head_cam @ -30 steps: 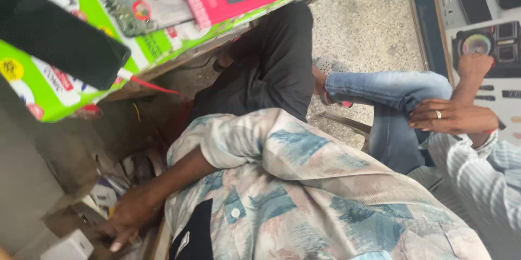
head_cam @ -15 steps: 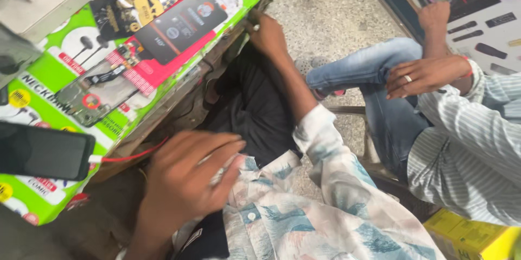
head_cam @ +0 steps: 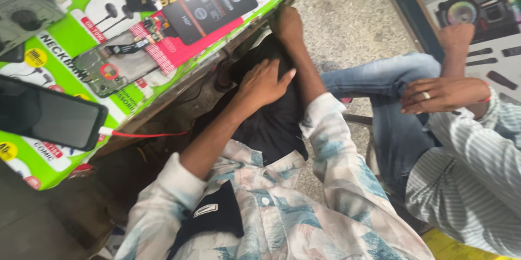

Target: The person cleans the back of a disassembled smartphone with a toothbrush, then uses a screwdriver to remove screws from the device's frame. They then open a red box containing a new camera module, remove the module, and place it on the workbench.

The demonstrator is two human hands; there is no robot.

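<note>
Lowered since half a second ago, the left hand (head_cam: 264, 82) now lies flat, fingers spread, on the black trousers (head_cam: 271, 116) over the person's lap. Right hand (head_cam: 286, 26) reaches under the counter (head_cam: 179, 84) edge; its fingers are hidden. A black phone (head_cam: 49, 113) lies on the counter, well apart.

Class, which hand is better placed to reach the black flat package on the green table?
Right, probably: the right hand is at the table edge just below the black package; the left hand rests flat on the black trousers.
</note>
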